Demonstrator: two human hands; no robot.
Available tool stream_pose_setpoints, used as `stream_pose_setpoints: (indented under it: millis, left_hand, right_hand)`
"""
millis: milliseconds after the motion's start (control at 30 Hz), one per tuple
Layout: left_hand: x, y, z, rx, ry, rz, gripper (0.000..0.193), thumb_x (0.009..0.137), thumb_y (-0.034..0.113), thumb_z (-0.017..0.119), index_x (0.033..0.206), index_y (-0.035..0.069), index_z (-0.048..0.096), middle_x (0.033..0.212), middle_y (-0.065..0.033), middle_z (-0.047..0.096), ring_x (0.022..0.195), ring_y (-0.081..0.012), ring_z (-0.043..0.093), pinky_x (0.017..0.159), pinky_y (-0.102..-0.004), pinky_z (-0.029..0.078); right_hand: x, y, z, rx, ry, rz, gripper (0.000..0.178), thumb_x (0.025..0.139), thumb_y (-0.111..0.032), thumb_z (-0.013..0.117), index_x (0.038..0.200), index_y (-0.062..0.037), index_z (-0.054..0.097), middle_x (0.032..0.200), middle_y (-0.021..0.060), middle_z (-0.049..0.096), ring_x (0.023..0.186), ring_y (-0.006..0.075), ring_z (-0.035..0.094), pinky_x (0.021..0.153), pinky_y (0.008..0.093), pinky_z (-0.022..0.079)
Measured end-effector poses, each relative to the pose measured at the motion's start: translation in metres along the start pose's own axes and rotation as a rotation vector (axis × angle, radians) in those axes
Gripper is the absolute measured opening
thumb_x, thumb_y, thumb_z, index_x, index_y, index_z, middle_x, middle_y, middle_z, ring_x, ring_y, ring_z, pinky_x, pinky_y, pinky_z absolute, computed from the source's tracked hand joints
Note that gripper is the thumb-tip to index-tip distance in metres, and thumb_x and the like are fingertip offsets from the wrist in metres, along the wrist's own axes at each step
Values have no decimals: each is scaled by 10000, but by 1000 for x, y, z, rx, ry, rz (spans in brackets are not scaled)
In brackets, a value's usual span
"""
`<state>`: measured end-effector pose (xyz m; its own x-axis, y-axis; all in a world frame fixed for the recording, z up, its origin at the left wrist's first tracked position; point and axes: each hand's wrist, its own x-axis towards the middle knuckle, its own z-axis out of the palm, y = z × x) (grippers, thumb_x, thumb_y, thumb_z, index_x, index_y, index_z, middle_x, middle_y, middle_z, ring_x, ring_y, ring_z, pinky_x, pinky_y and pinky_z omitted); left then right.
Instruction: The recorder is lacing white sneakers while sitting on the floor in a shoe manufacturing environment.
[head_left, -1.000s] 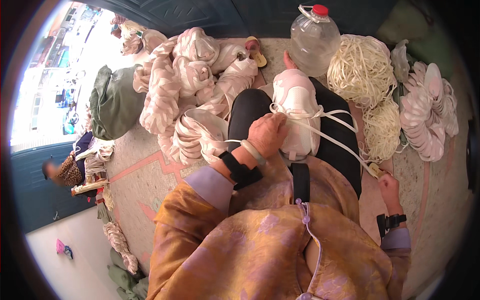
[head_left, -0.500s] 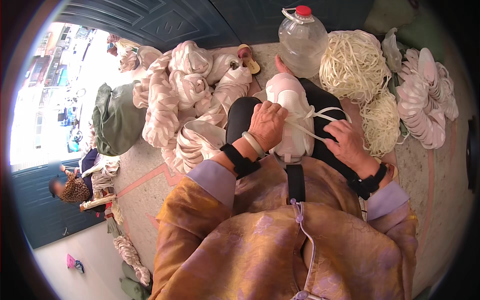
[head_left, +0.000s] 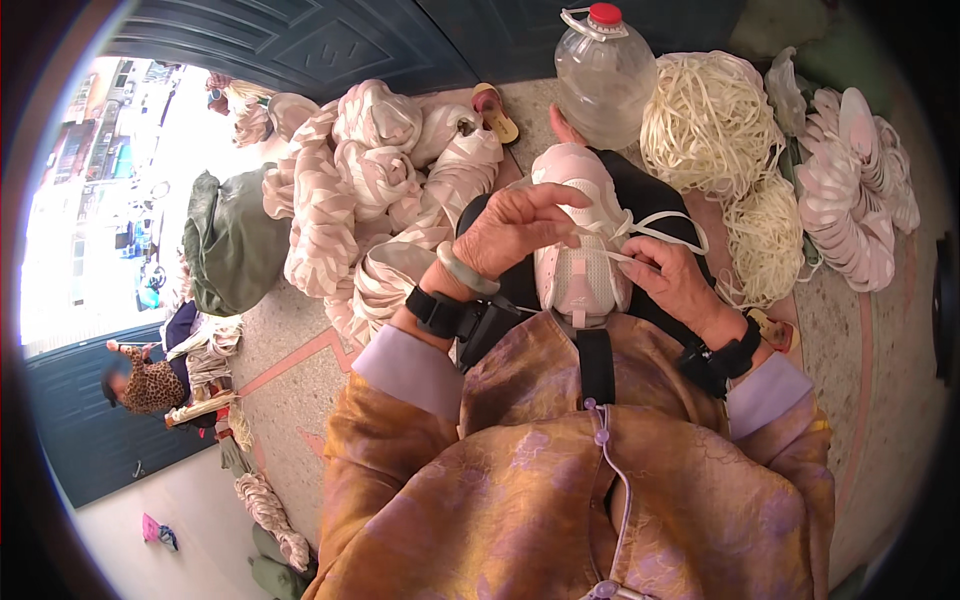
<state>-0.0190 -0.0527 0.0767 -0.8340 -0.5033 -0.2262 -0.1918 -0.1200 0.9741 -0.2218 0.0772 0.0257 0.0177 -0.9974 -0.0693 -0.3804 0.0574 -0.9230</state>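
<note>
A pale pink and white shoe upper [head_left: 582, 285] rests between my knees, its toe end pointing away from me. A cream shoelace [head_left: 668, 218] is threaded at its middle and loops out to the right. My right hand [head_left: 672, 283] pinches a lace end between thumb and fingers, close to the upper's right edge. My left hand [head_left: 520, 228] hovers over the left side of the upper, its fingers stretched out and apart with nothing between them. Part of the upper's left side is hidden beneath that hand.
Bundled shoe uppers [head_left: 385, 190] heap up at the left, beside a green sack [head_left: 235, 240]. A clear jug [head_left: 604, 85] with a red cap stands ahead. Piled cream laces [head_left: 710, 125] and more uppers [head_left: 850, 190] lie right. Another person [head_left: 155, 382] sits far left.
My left hand has let go of the lace and lifted up and left, its fingers opening. My right hand has drawn slightly left toward the upper, still pinching lace.
</note>
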Motion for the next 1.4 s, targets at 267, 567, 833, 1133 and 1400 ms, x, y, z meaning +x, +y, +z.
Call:
stream_pose_setpoints:
  millis: [267,567,833,1133,1400]
  left_hand:
    - [0,-2,2,-250,282,-3,192,837,59,517,978,-19,621,723,-50,618,618,-104,569,603,-223,460]
    - [-9,-45,-11,-350,438,-182,229,883,148,468,909,-37,600,701,-67,598,668,-157,580,700,-267,467]
    - [-2,-69,14,-116,439,-97,174,878,181,562,876,14,607,740,7,589,721,-64,513,714,-215,411]
    - [-8,-71,25,276,576,-61,76,800,86,588,835,21,608,698,22,565,645,-54,491,599,-205,413]
    - [-4,-46,49,975,547,369,86,704,76,626,779,97,661,722,-54,615,680,-246,577,700,-342,442]
  right_hand:
    - [-2,12,11,19,39,-46,132,807,-137,600,868,-20,592,645,149,575,568,261,580,540,317,444]
    - [-33,-7,-28,-340,173,-384,28,780,-37,562,779,-23,537,591,128,531,546,304,559,483,375,427]
    - [-140,59,-96,-367,354,-58,56,818,-43,534,809,8,557,583,107,506,497,203,501,477,306,389]
    - [-73,16,-57,-385,7,1,243,739,-194,669,786,-33,494,642,90,510,547,240,517,502,348,399]
    - [5,-14,15,-475,96,-294,553,655,-263,704,1090,-8,476,934,161,568,827,339,587,703,409,482]
